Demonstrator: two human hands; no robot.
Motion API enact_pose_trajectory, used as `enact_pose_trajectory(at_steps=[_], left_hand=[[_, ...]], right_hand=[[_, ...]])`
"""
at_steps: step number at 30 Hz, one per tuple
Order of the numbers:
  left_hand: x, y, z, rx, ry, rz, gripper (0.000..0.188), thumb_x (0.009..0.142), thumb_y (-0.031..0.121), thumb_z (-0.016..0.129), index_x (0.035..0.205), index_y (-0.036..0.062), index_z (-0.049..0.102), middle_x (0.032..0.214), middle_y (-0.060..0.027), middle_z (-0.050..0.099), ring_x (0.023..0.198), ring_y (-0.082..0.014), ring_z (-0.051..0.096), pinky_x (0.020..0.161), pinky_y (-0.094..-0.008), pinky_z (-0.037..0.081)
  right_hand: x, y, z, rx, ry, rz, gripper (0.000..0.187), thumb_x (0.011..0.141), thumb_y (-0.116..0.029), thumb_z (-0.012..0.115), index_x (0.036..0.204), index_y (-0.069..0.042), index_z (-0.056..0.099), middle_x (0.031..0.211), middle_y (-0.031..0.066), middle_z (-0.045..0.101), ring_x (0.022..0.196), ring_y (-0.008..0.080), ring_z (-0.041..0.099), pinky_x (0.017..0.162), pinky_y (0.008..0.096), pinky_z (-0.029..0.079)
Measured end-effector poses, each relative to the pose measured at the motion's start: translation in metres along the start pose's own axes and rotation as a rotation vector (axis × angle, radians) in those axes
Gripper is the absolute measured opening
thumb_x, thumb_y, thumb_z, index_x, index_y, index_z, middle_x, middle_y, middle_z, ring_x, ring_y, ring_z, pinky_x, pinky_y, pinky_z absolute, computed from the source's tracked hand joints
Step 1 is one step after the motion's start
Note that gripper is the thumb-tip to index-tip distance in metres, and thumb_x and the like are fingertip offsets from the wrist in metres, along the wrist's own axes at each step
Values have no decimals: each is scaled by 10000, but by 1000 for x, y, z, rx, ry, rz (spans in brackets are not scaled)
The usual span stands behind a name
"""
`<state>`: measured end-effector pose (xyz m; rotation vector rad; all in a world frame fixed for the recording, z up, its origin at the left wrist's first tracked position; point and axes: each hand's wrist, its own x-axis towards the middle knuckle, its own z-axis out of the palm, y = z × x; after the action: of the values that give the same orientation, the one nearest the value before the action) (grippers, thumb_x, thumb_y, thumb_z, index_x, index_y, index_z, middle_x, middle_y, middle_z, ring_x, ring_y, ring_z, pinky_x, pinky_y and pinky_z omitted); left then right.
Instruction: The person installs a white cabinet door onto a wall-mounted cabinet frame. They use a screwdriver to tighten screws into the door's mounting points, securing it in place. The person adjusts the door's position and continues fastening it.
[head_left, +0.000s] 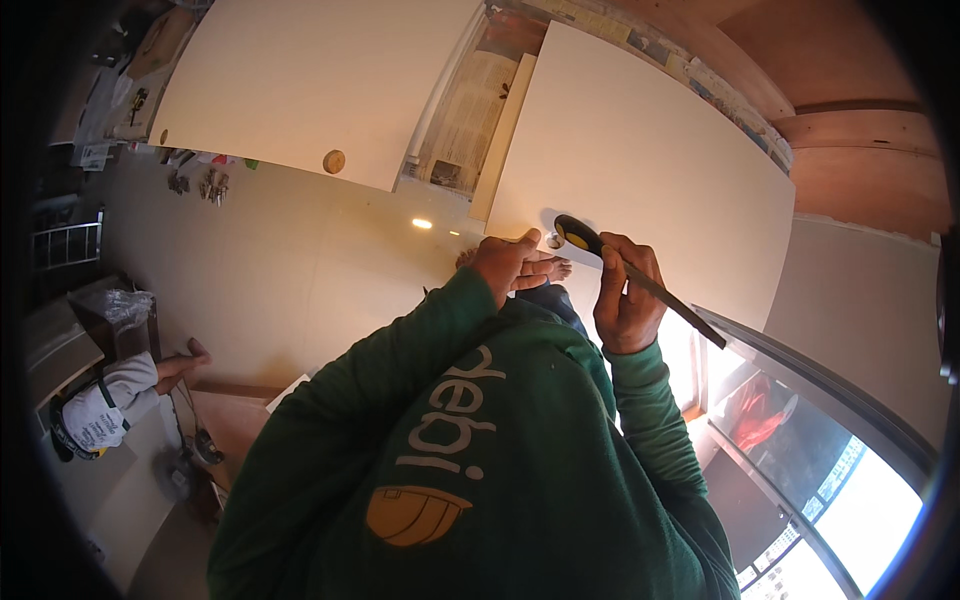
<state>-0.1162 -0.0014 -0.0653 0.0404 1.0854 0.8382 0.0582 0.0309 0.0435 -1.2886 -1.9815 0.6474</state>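
File (676,304) — right hand (630,302) clasps it reversed, handle (577,234) beside the fitting (554,241) on the panel (650,150) — likely tapping; steady aim needed next. Left hand (505,268) half-curled, hold unclear.

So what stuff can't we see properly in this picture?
All in the head view:
- Part of the file: hidden by the right grip.
- Far side of the left white board: cut off by the top edge.
- Small shiny things below that board: too small to identify.
- Outside the window: mostly washed out by glare.
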Motion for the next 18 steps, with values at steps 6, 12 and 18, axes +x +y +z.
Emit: enact_pose_trajectory(at_steps=[6, 12, 18], left_hand=[[-13, 6, 6, -3, -23, -7, 516, 1057, 397, 640, 1329, -33, 558, 1269, -190, 664, 1134, -277, 704, 940, -382, 607], [-2, 13, 4, -22, -53, 15, 557, 1060, 408, 634, 1322, -78, 557, 1260, -208, 670, 1144, -280, 701, 953, -380, 603], [-4, 6, 5, -1, -33, -3, 553, 1066, 412, 622, 1331, -69, 556, 1255, -213, 670, 1150, -283, 700, 956, -380, 603]], right_hand=[[-2, 2, 3, 11, -33, 14, 166, 1056, -74, 588, 1125, 31, 697, 1019, 163, 723, 824, 301, 707, 730, 381, 563], [-6, 13, 8, -86, -120, 62, 171, 1064, -85, 577, 1128, 30, 687, 1020, 161, 719, 834, 294, 709, 742, 371, 557], [-10, 13, 13, -100, 6, -78, 178, 1057, -99, 591, 1174, -11, 692, 952, 153, 697, 691, 246, 697, 606, 358, 551]])
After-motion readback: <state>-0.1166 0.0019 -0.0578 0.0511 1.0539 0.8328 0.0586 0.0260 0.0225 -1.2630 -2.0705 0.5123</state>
